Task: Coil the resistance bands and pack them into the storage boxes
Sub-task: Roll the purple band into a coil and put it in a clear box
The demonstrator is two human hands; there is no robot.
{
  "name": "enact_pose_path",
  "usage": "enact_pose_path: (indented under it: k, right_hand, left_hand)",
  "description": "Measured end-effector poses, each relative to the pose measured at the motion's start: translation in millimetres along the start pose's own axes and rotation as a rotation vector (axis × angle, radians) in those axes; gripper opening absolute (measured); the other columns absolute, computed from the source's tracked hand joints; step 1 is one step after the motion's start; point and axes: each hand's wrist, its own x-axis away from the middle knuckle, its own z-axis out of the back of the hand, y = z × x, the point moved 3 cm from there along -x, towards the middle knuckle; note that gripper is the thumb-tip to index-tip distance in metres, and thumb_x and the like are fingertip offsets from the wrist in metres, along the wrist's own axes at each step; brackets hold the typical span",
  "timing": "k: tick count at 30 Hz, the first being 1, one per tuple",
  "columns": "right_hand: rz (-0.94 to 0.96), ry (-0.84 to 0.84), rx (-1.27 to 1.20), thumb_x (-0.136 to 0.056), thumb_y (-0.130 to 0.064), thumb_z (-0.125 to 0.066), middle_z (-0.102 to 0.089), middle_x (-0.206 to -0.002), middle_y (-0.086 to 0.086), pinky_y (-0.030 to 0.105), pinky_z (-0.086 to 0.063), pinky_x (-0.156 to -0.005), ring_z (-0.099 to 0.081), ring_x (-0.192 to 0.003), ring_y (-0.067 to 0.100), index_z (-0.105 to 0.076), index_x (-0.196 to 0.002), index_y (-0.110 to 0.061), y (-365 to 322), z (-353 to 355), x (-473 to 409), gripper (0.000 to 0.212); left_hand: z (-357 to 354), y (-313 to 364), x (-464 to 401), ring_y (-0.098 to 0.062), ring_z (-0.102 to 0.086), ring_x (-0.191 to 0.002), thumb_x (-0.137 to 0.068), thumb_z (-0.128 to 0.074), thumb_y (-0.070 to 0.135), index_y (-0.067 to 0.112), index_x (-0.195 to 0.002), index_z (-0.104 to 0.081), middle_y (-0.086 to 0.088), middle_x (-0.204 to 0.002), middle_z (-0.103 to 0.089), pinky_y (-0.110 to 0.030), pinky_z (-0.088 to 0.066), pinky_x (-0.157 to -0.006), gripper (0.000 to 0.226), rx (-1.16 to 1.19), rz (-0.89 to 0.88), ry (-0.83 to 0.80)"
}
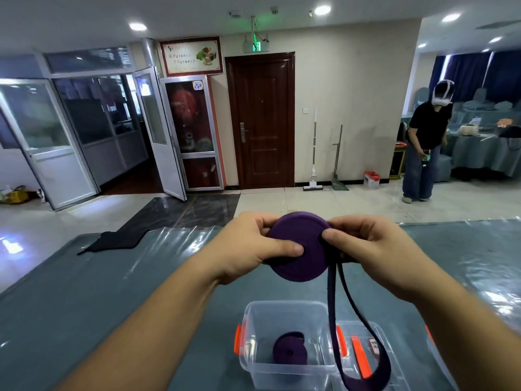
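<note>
Holding position, both hands raised above the table (84,292):

Item 1: purple resistance band (296,249), mostly wound into a flat round coil, held upright in the air between the 2 hands. Left hand (253,246) gripped the coil's left side, thumb pressed on the near face close to the centre, fingers curled behind the rim. Right hand (363,244) pinched the coil's right edge, thumb in front, fingers wrapped behind.

Item 2: loose tail (338,320) of the same band, hanging from the coil's right side as a long loop of 2 strands, its bottom drooping over the boxes at the frame's lower edge.

Item 3: clear storage box (253,359) with orange latches, open, standing on the table below the hands. Inside lay 1 smaller coiled purple band (290,351).

Item 4: second clear box (380,330), just beside the first on its right, orange latches also; contents hard to make out behind the hanging loop, possibly a small label.

Item 5: table covering, grey-blue under clear plastic sheet; black cloth (112,241) lay at its far left edge.

Item 6: background. Brown door (262,122), mop (313,153) against the wall, another person (425,142) standing at right.
</note>
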Motion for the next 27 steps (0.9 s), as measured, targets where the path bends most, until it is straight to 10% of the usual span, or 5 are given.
enact_pose_path:
  k: [27]
  right_hand:
    - [-0.030, 0.060, -0.304, -0.082, -0.013, -0.069, -0.079, -0.103, 0.016, 0.027, -0.061, -0.079, -0.077, -0.095, 0.028, -0.077, -0.108, -0.007, 11, -2, -6, 0.028]
  left_hand:
    - [1, -3, -6, -0.025, -0.078, -0.090, -0.075, -0.085, 0.007, 0.007, -0.109, -0.076, -0.011, -0.100, -0.080, -0.030, -0.061, -0.073, 0.036, 0.123, -0.015, 0.118]
